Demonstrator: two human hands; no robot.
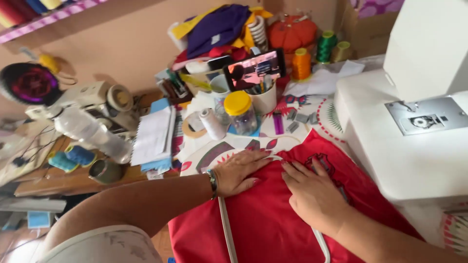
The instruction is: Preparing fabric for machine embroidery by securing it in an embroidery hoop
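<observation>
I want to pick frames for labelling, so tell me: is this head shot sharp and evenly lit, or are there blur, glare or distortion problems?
Head view: soft daylight, no harsh shadows; the white sewing machine is nearly blown out at right. The left hand and right hand on the red cloth are fairly sharp. The clear plastic bottle at left is smeared, and the wide lens tilts the edges.

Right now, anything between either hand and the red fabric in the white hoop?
Nothing visible. The left hand and right hand both lie flat, directly on the red fabric stretched over the white embroidery hoop.
</observation>
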